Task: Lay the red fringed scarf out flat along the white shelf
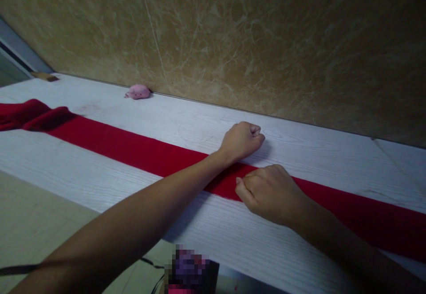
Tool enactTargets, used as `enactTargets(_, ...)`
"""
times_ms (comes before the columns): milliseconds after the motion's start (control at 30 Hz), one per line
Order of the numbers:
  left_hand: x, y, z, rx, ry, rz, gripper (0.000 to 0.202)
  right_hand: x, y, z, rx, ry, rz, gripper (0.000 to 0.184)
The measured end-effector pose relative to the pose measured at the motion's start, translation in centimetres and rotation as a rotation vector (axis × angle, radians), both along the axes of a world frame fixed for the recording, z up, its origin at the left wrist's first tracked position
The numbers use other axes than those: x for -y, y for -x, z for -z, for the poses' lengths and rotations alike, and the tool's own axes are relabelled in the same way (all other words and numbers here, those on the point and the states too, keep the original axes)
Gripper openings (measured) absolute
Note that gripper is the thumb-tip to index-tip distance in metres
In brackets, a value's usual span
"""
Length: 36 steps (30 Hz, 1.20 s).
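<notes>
A long strip of red cloth [123, 143] runs across the white wood-grain table [186, 125], mostly flat, with its left part bunched in folds. My left hand [242, 141] is closed in a fist just past the strip's far edge, its forearm crossing over the cloth. Nothing shows between its curled fingers. Close by, my right hand [271, 192] also forms a fist, over the near part of the cloth. The fabric around it lies smooth, with no pinch or pull visible. The two fists are apart from each other.
A small pink pig-like pouch [139, 92] sits against the brown marbled wall [249, 41]. A brown block-like piece [45, 76] lies at the far left corner. Pale floor [33, 214] shows below the table's near edge. A thin cord [396, 163] lies at the right.
</notes>
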<state>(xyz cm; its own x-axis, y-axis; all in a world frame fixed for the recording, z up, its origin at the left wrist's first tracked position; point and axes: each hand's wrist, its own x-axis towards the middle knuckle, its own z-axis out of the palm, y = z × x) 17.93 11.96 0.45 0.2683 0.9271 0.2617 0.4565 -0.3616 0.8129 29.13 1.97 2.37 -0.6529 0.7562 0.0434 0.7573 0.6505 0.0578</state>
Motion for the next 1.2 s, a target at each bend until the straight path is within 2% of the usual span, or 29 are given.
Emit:
enactTargets(167,-0.3,0.0,0.3,0.024,0.004,-0.008,0.038,0.5,-0.6,-0.5,-0.293,-0.15,-0.075,0.052)
enactTargets(233,-0.4,0.0,0.4,0.047,0.004,-0.009,0.037,0.6,-0.4,-0.5,-0.249,-0.129,-0.054,0.05)
enactTargets(367,-0.5,-0.1,0.6,0.028,0.012,0.003,0.037,0.8,0.4,-0.4,0.06,0.013,0.015,0.04)
enactTargets(433,-0.5,0.0,0.6,0.007,0.017,0.003,0.036,0.8,0.6,-0.5,0.109,0.047,0.032,0.04)
enactTargets(633,-0.5,0.0,0.5,-0.009,0.01,0.007,0.037,0.8,0.1,-1.3,0.051,-0.01,0.117,0.046)
enactTargets(800,-0.4,-0.1,0.4,-0.015,0.028,0.003,0.037,0.4,-0.3,-0.3,0.136,-0.019,0.098,0.034)
enactTargets(933,-0.4,-0.1,0.3,-0.01,0.023,0.005,0.038,0.3,-0.3,-0.1,0.142,0.016,0.112,0.032)
enactTargets(1200,-0.4,0.0,0.3,-0.019,0.033,0.004,0.037,0.7,0.4,-1.6,0.011,-0.118,0.15,0.046)
